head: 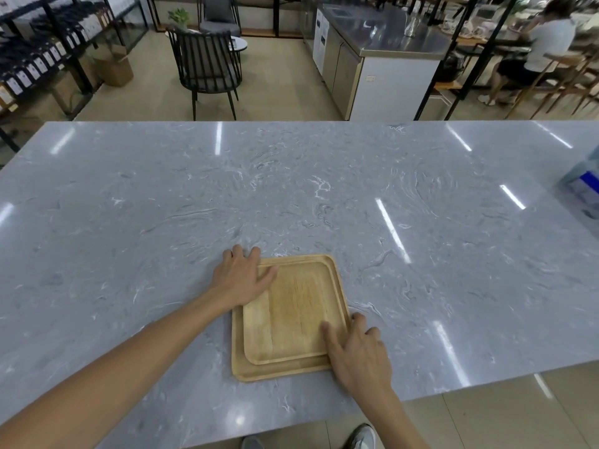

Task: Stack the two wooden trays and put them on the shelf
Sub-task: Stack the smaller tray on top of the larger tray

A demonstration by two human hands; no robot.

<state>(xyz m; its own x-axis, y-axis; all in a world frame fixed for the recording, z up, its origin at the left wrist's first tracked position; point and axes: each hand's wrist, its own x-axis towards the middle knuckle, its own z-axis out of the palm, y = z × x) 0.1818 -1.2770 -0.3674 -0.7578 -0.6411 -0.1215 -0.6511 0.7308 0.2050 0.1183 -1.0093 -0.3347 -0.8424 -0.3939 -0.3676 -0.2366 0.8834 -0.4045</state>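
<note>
I seem to be working in a café or shop with a serving area. I'm standing at a long grey marble-patterned counter [291, 189]. To my left, black metal shelving [48, 56] carries rows of dark labelled packets [30, 69], like retail stock. Ahead stand a black slatted chair with a grey cushion [207, 66] and a small round white table [239, 44]. A stainless-steel under-counter fridge unit [372, 56] sits beyond, and a person [531, 50] sits on a wooden stool at a bar on the far right.
</note>
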